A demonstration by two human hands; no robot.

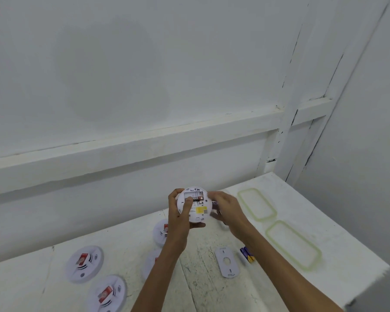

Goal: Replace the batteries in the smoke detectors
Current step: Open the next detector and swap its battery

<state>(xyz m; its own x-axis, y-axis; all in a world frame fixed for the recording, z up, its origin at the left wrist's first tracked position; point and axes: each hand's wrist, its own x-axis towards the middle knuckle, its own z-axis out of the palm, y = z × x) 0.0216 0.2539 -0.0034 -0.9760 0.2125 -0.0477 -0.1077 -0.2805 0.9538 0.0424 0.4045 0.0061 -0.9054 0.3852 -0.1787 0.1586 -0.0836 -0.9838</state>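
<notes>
Detector in hand: we hold a round white smoke detector [194,204] up over the white table [212,278], back side toward us, with its battery bay open.
Battery: one dark cell [195,198] lies in the bay, and the slot above it looks empty.
Left hand [181,213]: closed around the left rim, thumb pressing on the end of the cell.
Right hand [225,210]: fingers curled on the right rim; whether something small sits in that palm we cannot tell.
Handling: we judge the shell light, stiff and smooth plastic, so we grip by the rim and keep off the thin bay contacts.
Nearby: a white mounting plate [227,262] and a blue-and-yellow battery [247,254] lie near each other on the table.
Further out: four more detectors [84,263] lie face up to the left, and two clear lids [257,204] to the right.
</notes>
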